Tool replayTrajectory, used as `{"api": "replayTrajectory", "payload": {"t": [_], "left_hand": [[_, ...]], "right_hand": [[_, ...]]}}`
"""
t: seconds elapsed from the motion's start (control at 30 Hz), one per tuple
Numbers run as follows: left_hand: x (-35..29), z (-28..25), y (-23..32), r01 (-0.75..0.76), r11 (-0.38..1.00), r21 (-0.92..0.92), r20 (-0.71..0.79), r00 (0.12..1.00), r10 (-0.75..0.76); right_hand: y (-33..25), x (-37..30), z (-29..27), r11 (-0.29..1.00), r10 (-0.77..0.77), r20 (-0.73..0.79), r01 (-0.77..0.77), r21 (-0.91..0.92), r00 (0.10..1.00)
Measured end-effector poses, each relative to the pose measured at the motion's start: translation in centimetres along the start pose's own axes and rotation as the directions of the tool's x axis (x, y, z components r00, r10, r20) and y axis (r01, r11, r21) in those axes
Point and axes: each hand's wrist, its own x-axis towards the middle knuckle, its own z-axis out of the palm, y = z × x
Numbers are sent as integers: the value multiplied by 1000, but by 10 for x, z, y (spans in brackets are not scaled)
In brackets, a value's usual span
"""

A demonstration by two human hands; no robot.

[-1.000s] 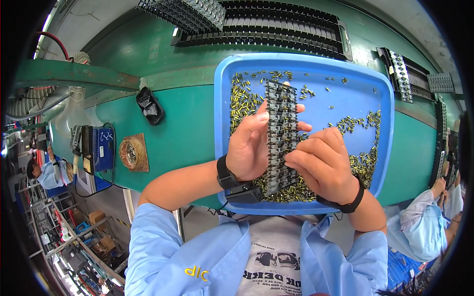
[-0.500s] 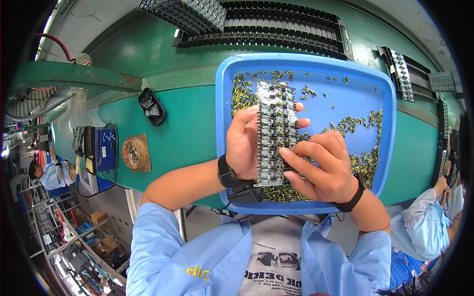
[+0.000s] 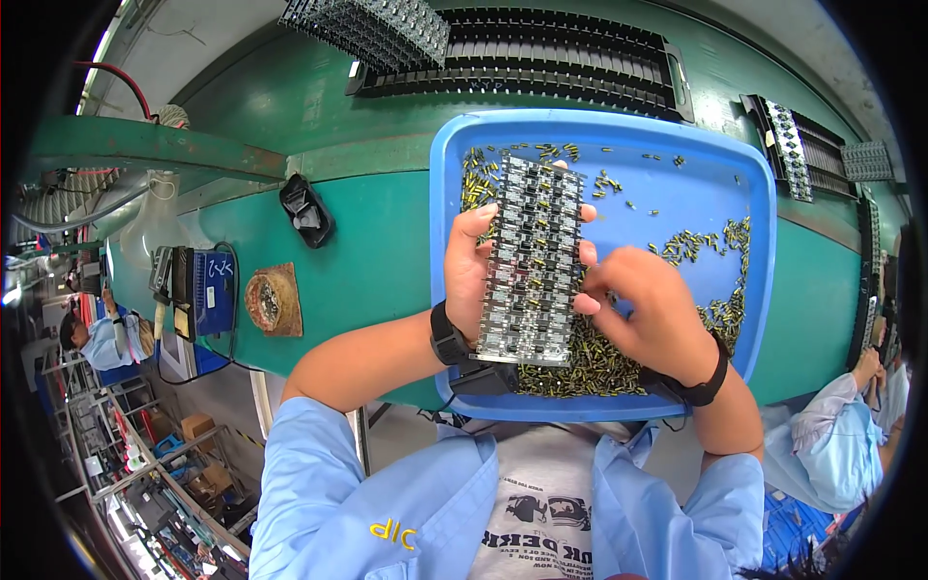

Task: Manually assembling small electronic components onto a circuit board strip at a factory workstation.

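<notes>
My left hand [image 3: 466, 274] is wrapped round a long circuit board panel [image 3: 532, 261], its thumb on the left edge and fingertips showing past the right edge. Rows of small parts fill the panel, which is held tilted above a blue tray [image 3: 767, 242]. Against the panel's right edge, my right hand [image 3: 652, 307] has its fingers curled and drawn together; what they pinch, if anything, is hidden. Many small dark cylindrical capacitors with yellow stripes [image 3: 609, 365] lie in the tray, heaped mostly along its near side and left corner.
Behind the tray stands a black slotted rack [image 3: 561, 58] with a grey board stack [image 3: 372, 34] at its left end. On the green bench to the left are a black holder [image 3: 306, 211], a round brown dish [image 3: 274, 300] and a blue box [image 3: 215, 290]. A co-worker [image 3: 836, 420] sits at right.
My right hand has moved off the panel's face to its right edge, fingers curling in. The panel has tilted, its lower end swinging left and its face turning more toward me.
</notes>
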Motion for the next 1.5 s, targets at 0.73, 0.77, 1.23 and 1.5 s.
{"api": "replayTrajectory", "payload": {"t": [0.73,0.77,1.23,1.5], "left_hand": [[1,0,-2,-27,998,54,-31,999,29],[2,0,-2,-38,997,74,-24,999,40],[2,-1,-4,-34,995,88,-13,999,35],[4,3,-6,-91,988,128,29,996,88]], "right_hand": [[-6,3,-8,993,48,-142,-32,111,989],[-4,4,-7,999,26,-134,-20,49,991],[7,-2,13,974,-124,54,132,-183,991],[7,1,5,987,-156,-57,154,-37,986]]}}
